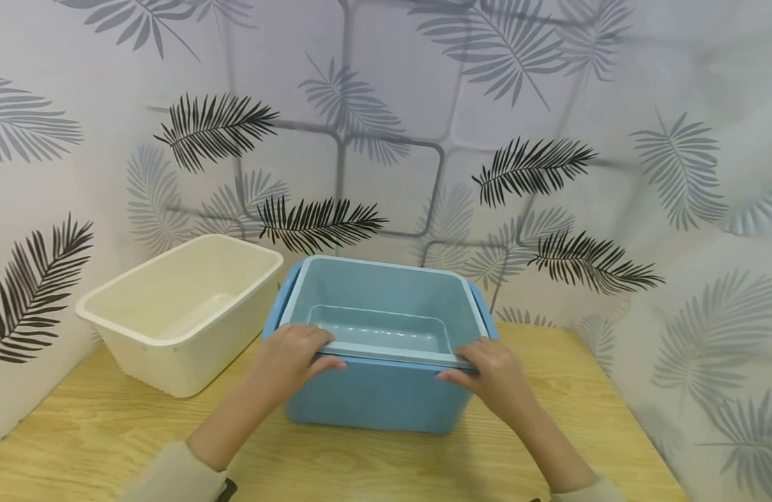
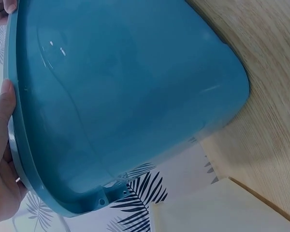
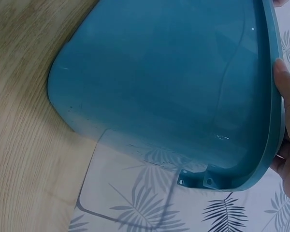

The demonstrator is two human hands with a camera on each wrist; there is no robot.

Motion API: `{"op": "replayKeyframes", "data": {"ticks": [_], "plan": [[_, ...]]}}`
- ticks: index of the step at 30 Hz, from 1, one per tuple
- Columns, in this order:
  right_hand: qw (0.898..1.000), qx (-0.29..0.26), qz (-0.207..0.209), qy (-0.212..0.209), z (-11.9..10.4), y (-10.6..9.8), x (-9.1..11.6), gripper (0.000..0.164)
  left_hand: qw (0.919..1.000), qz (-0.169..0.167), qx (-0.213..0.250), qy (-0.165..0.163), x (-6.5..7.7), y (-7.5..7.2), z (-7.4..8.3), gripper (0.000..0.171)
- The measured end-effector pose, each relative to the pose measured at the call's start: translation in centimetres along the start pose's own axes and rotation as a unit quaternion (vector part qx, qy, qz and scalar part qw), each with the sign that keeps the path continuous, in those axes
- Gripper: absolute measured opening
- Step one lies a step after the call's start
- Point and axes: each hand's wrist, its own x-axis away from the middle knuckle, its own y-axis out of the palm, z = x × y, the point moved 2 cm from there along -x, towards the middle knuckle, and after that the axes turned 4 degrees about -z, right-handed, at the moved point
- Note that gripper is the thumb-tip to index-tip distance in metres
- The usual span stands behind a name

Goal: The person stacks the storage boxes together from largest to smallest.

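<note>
A pale blue plastic bin sits nested inside a deeper blue bin on the wooden table, their rims close together. My left hand grips the near rim at its left corner, fingers over the edge and thumb along the front. At the right corner my right hand holds the same near rim in a like way. Both wrist views show the outer wall of the deeper blue bin, with the left thumb and the right thumb against its rim. Fingers inside the bins are partly hidden.
A cream rectangular bin stands on the table to the left, close beside the blue ones. The wooden tabletop runs back to a wall covering with a leaf pattern, which also closes in the left and right sides.
</note>
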Motion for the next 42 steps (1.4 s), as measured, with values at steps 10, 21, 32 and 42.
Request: {"op": "replayKeyframes", "data": {"ticks": [10,21,32,42], "plan": [[1.0,-0.005,-0.001,0.005,0.5,-0.1,0.4,0.055,0.9999,0.001,0.01,0.001,-0.3,0.2,0.5,0.035],[0.999,-0.032,-0.023,0.021,1.1,-0.3,0.7,0.054,0.9997,0.006,0.015,0.017,-0.3,0.3,0.6,0.037],[0.997,-0.066,0.015,0.041,-0.9,0.9,-0.1,0.051,0.9941,0.107,0.016,0.01,2.7,-0.3,-2.4,0.063],[0.997,-0.07,0.023,0.012,-3.9,3.1,-2.5,0.056,0.9963,0.061,-0.015,-0.059,5.6,-2.0,-5.6,0.05]]}}
